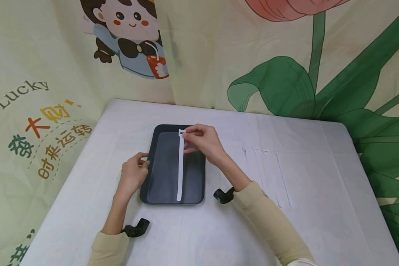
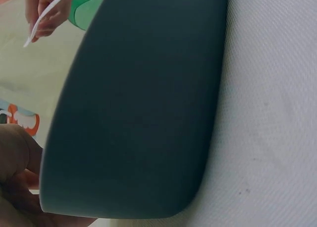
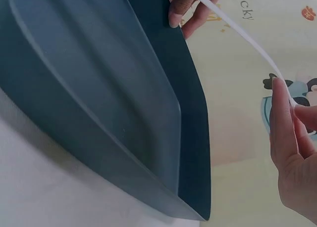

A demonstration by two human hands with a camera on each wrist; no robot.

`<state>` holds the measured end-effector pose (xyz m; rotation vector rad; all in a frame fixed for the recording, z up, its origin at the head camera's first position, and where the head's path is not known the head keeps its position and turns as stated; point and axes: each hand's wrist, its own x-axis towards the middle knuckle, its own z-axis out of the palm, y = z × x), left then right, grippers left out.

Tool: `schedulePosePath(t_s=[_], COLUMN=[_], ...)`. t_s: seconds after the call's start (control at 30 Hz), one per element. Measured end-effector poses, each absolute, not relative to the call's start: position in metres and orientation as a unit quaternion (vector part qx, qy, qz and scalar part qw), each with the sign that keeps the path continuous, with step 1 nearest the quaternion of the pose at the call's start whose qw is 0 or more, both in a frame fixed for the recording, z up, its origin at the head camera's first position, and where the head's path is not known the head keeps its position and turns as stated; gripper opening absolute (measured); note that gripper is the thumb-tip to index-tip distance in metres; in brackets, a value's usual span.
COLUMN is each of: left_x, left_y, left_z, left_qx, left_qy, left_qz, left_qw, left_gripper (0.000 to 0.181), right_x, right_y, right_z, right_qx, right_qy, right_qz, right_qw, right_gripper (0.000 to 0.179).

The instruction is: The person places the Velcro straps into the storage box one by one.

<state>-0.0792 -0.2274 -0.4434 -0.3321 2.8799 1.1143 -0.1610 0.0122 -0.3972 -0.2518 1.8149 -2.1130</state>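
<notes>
A dark grey rectangular tray [image 1: 166, 166] lies on the white table in the head view. My left hand [image 1: 133, 174] pinches its left rim, and in the right wrist view the left thumb [image 3: 176, 18] lies on that rim. Over the tray, my right hand [image 1: 204, 142] pinches a white strap [image 1: 180, 166] near its wider, slotted end. The strap hangs lengthwise along the tray in the head view, and the right wrist view shows it bowing in the air above the tray. In the left wrist view the tray's outer wall [image 2: 138, 103] fills the middle.
Several more white straps [image 1: 266, 177] lie side by side on the white tablecloth [image 1: 319, 221], right of the tray and beyond the right forearm. Black wrist cameras sit on both wrists. A printed cloth [image 1: 203, 66] hangs behind the table.
</notes>
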Motion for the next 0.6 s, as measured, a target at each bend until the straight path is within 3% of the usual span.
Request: schedulePosePath(t_s=[0.6], left_x=[-0.080], left_y=[-0.228], left_z=[-0.445], left_qx=[-0.105], left_qy=[0.926], left_qz=[0.363], left_qw=[0.014], left_gripper=[0.038], right_x=[-0.164], right_y=[-0.030], right_z=[-0.420], right_qx=[-0.063], right_qy=[0.635], right_qz=[-0.749], right_qw=[0.180], right_gripper=[0.019])
